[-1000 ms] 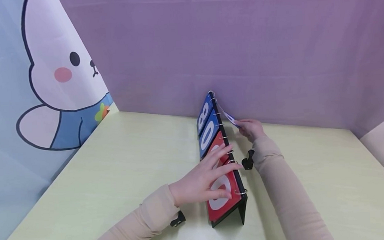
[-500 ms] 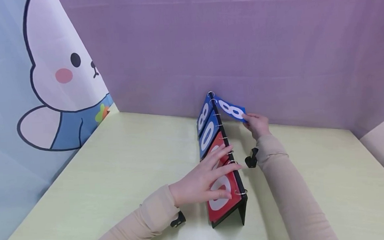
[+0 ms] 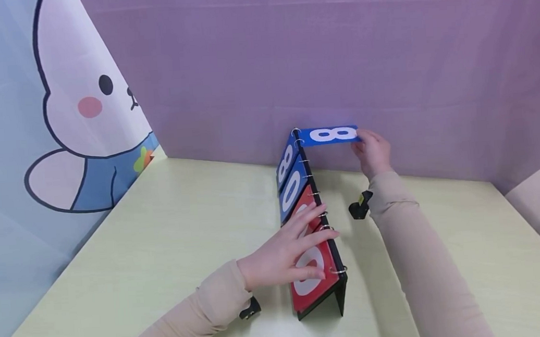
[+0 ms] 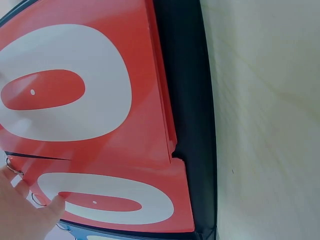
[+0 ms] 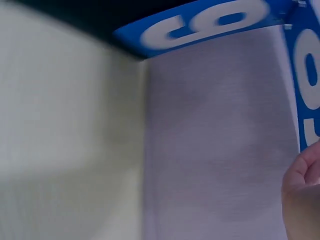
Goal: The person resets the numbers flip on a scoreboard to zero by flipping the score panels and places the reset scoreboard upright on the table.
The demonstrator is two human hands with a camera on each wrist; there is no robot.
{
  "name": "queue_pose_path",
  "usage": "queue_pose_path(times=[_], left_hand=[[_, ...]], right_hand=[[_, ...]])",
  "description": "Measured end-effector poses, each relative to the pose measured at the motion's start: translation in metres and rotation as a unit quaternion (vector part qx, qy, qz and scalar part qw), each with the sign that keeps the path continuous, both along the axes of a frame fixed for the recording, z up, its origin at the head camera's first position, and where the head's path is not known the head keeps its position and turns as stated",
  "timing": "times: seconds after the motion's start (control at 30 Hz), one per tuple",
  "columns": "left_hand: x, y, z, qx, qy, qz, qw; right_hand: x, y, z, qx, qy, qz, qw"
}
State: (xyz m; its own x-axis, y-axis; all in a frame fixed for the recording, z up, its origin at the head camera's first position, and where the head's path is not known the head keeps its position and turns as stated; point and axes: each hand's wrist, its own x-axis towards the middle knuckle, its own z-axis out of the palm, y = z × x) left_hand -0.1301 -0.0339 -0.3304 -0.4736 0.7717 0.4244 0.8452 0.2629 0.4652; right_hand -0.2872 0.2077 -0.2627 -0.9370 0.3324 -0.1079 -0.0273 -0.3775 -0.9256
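Note:
A black flip scoreboard (image 3: 341, 292) stands like a tent on the table, its ring-bound number cards running away from me in the head view. Two red zero cards (image 4: 142, 120) fill the near half of its left face. Beyond them come a blue 0 card (image 3: 292, 190) and a blue 8 card (image 3: 286, 162). My left hand (image 3: 276, 254) rests across the red cards with fingers spread, fingertips at the top spine. At the far end my right hand (image 3: 375, 153) pinches the free end of another blue 8 card (image 3: 331, 135), which sticks out level to the right from its rings.
Behind the scoreboard's far end rises a purple cloth wall (image 3: 384, 51). A blue cloth with a cartoon rabbit (image 3: 81, 87) hangs at left. On the scoreboard's back face, a blue card numbered 9 (image 5: 135, 36) hangs. The pale table (image 3: 184, 216) spreads on both sides.
My right hand has swung the blue card up and to the right, from hanging down behind the scoreboard to sticking out level, its 8 now facing me. The left hand has stayed put.

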Motion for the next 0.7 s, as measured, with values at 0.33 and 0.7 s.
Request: queue_pose_path(times=[0.33,0.7], left_hand=[[0.001,-0.003,0.001,0.005,0.016,-0.002,0.9999],[-0.001,-0.001,-0.003,0.016,0.046,-0.013,0.9988]], right_hand=[[0.005,-0.022,0.022,0.047,0.075,0.073,0.993],[0.005,-0.065,0.002,0.338,0.069,0.149,0.927]])
